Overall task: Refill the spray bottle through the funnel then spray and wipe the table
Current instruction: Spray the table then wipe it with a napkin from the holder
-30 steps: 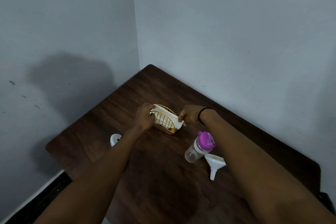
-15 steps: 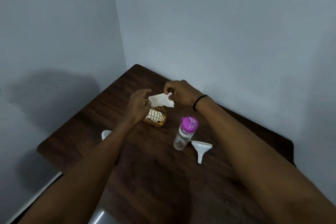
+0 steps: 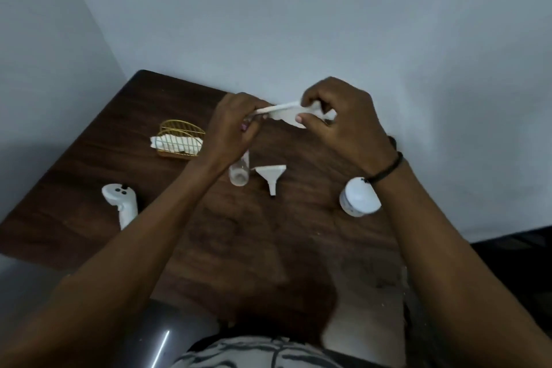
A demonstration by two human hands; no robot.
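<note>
Both your left hand (image 3: 233,125) and right hand (image 3: 343,125) pinch a white paper napkin (image 3: 283,112) above the clear plastic spray bottle (image 3: 239,175). Just right of the bottle lies the white plastic funnel (image 3: 271,175), so refilling looks finished; wiping remains.

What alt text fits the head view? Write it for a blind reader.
Both hands, left hand and right hand, hold a white tissue stretched above a dark wooden table. Below sit a gold wire tissue holder, clear bottle and white funnel.
</note>
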